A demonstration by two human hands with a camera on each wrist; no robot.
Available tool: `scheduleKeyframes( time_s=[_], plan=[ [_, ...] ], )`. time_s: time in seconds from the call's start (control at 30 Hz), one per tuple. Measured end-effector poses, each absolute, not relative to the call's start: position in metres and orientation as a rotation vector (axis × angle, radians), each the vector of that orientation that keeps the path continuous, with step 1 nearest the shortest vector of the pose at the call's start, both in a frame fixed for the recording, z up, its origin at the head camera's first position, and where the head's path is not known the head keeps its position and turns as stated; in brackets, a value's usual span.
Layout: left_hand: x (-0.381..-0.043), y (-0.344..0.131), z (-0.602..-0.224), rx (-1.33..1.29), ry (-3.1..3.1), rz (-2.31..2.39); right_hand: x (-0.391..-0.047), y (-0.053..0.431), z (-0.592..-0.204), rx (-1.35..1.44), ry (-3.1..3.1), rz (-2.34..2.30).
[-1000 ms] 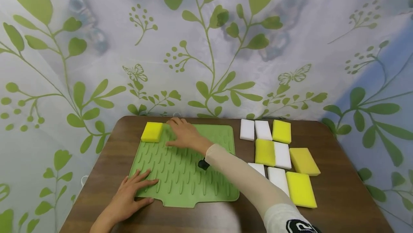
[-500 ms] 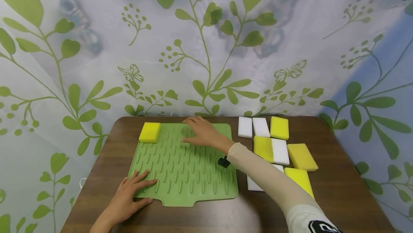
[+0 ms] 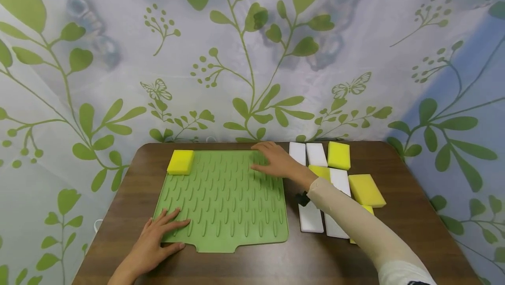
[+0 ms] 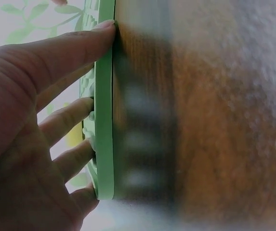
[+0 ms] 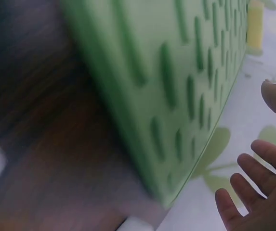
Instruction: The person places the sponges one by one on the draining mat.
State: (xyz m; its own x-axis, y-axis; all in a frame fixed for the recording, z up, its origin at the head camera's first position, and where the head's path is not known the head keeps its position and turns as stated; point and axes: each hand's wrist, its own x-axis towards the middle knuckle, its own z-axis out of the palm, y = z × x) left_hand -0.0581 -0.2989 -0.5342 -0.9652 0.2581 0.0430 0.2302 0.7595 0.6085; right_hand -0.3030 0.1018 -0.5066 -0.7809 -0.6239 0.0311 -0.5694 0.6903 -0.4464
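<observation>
A green ridged silicone mat (image 3: 221, 206) lies flat on the brown table. One yellow sponge (image 3: 180, 162) sits on its far left corner. My left hand (image 3: 154, 243) rests on the near left corner with fingers spread. In the left wrist view the thumb and fingertips touch the mat's rim (image 4: 104, 134). Over the far right part of the mat is my right hand (image 3: 280, 162), held above the surface with fingers loosely bent and nothing in it. The right wrist view shows the right hand's fingers (image 5: 256, 173) apart from the mat (image 5: 186, 96).
Right of the mat lie several sponges, among them white ones (image 3: 317, 154), a far yellow one (image 3: 338, 155) and a darker yellow one (image 3: 367, 190). My right forearm covers part of this group. A patterned curtain (image 3: 221, 57) hangs behind the table's far edge.
My right hand has moved right across the mat, from beside the yellow sponge to the far right corner. The left hand and the sponge have stayed in place; the head view has shifted slightly.
</observation>
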Motion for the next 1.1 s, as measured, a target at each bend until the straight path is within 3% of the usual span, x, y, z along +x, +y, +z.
scheduleKeyframes(
  time_s=[0.6,1.1],
  plan=[
    [-0.057,-0.301,-0.536,0.376,2.910,0.995,-0.317,0.191,-0.516,-0.757,2.868,-0.655],
    [-0.059,-0.299,-0.534,0.392,2.892,1.020,-0.322,0.223,-0.517,-0.573,2.875,-0.549]
  ],
)
